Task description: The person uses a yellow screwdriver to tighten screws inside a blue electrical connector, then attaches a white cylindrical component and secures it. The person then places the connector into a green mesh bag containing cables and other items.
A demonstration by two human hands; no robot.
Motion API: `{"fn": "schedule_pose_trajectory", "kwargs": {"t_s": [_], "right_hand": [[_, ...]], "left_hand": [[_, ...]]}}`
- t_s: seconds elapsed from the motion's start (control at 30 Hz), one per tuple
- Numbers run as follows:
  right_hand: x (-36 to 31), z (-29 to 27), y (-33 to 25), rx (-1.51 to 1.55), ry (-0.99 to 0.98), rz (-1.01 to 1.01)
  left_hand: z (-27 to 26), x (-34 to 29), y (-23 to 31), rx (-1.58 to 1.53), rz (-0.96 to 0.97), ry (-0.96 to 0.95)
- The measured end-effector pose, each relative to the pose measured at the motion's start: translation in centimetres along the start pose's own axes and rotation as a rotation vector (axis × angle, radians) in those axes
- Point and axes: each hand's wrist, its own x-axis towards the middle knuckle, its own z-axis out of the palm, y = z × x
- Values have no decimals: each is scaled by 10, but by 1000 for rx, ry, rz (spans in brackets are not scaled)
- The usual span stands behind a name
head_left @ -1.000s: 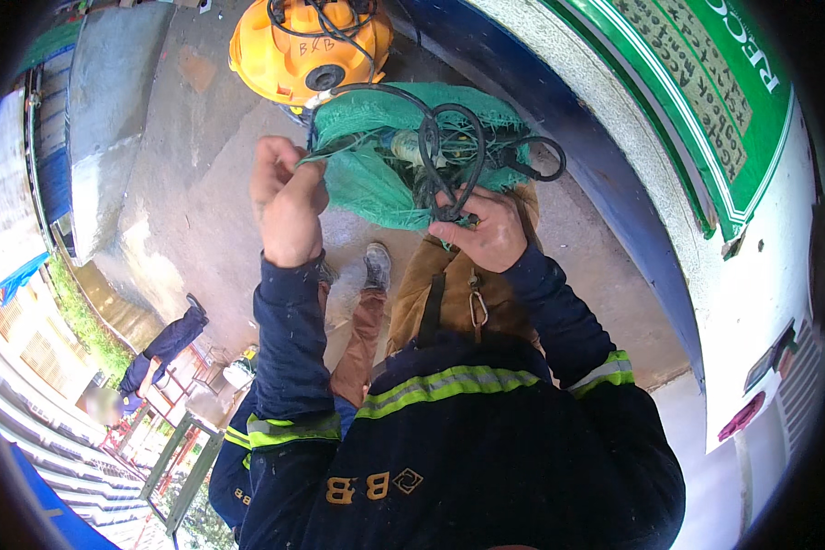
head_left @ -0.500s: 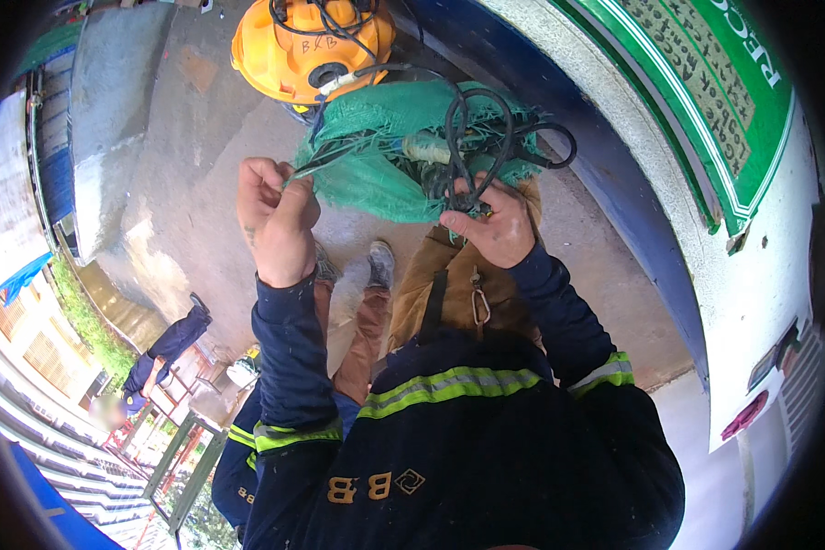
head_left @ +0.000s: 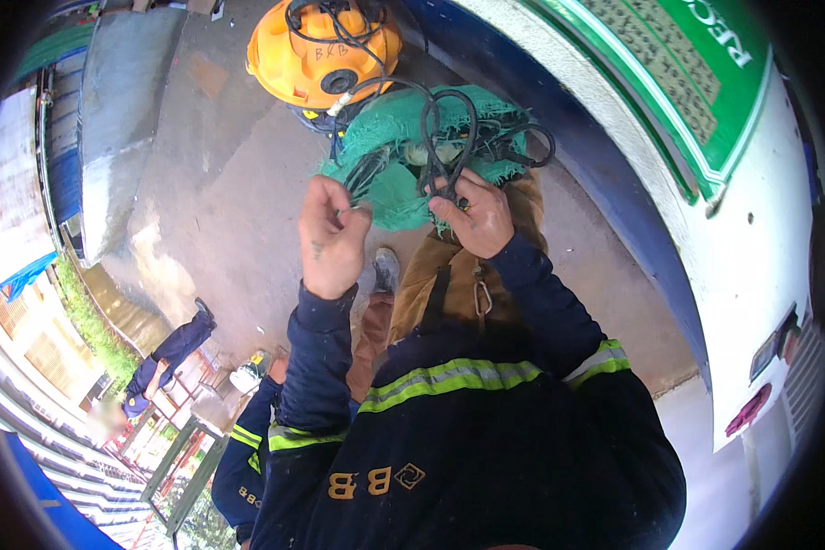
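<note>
A green woven sack [head_left: 396, 196] with frayed edges lies over my brown-trousered thigh, its mouth gaping. Inside it are dark cords and a pale object I cannot make out. My left hand [head_left: 333, 240] is closed in a pinch at the sack's left edge, where thin strands run to the fingertips; what the fingers grip is partly hidden. At the sack's near right side, my right hand [head_left: 482, 216] is closed around a looped black cord [head_left: 472, 119]. The loops rise over the sack's mouth, and a length runs toward a pale connector [head_left: 339, 104] at the left.
Beyond the sack is a yellow domed, helmet-like thing [head_left: 289, 55] draped with black cords. A metal carabiner [head_left: 482, 298] hangs at my waist. A white wall with a green sign [head_left: 742, 101] rises at right. Another person's sleeve [head_left: 247, 435] and boot [head_left: 387, 269] are close at left; someone else [head_left: 179, 344] is farther off.
My left hand has come rightward and slightly nearer, toward my right hand. My right hand, still on the cord, has shifted a little left. The sack's left side has drawn inward.
</note>
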Motion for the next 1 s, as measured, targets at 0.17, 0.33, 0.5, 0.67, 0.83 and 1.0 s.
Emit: {"fn": "schedule_pose_trajectory", "kwargs": {"t_s": [0.17, 0.33, 0.5, 0.67, 0.83, 1.0], "right_hand": [[-24, -17, 6, 56, 28, 69], [-36, -30, -7, -10, -58, 88], [-23, -66, -23, -443, -153, -184], [-3, -112, -27, -724, 138, -196], [57, -104, 30, -822, 375, -218], [77, -81, 12, -481, 426, 147]], "left_hand": [[-21, -28, 27, -205, 33, 8], [-25, -26, 20, -347, -20, 96], [-24, -20, 4, -417, 5, 119], [-22, -28, -12, -416, -21, 152], [-8, -23, -30, -240, 97, 122], [3, -35, -17, -146, 107, 101]]}}
